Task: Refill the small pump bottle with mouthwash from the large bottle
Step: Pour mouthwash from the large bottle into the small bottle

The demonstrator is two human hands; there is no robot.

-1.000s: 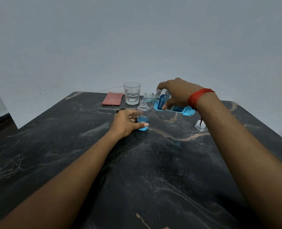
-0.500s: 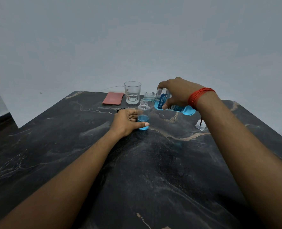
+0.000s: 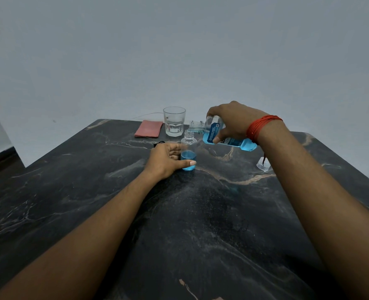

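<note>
Grip: the right hand (image 3: 233, 122) clasps the tilted large bottle (image 3: 227, 136), its mouth just above the small bottle (image 3: 188, 155) the left hand (image 3: 165, 161) pinches on the surface (image 3: 201, 224). Little has changed in a second; the blue stands about half, so pouring seems unfinished.

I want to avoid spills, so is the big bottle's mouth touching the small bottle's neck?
Cannot tell: in the head view the large bottle's mouth sits right beside the small bottle's neck, overlapping clear plastic.

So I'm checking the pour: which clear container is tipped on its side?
The large bottle in the right hand, its neck over the small bottle; the glass stands upright.
</note>
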